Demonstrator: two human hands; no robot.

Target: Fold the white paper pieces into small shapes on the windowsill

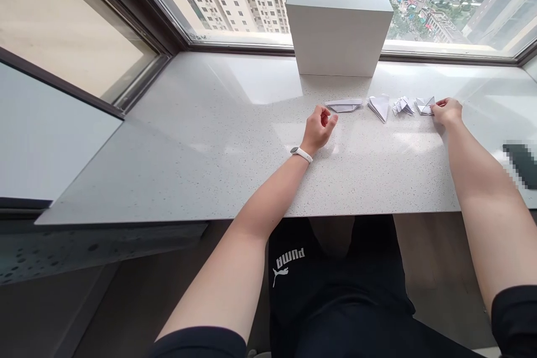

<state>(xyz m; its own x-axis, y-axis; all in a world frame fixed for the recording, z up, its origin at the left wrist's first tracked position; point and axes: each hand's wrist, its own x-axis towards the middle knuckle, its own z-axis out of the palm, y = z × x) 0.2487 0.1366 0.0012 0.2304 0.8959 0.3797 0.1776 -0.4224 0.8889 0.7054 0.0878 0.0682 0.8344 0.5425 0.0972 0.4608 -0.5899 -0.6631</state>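
Observation:
Four white paper pieces is more than I count closely, so several folded white papers lie in a row near the back of the counter. My right hand [448, 111] pinches the right edge of the rightmost folded paper [424, 106], which rests on the surface. Left of it sit a crumpled-looking pleated paper [403, 106] and a fan-like pointed folded paper [379, 107]. At the row's left end is a long, flat, boat-shaped folded paper [344, 106]. My left hand [318, 127] rests beside its left end, fingers curled in loosely, with nothing visible in them.
Behind the row a white box [339, 39] stands upright against the window. The speckled white counter [188, 145] ends at a front edge above my lap. A pixelated dark object [522, 165] lies at the far right. Window frames [142, 5] border the left and back.

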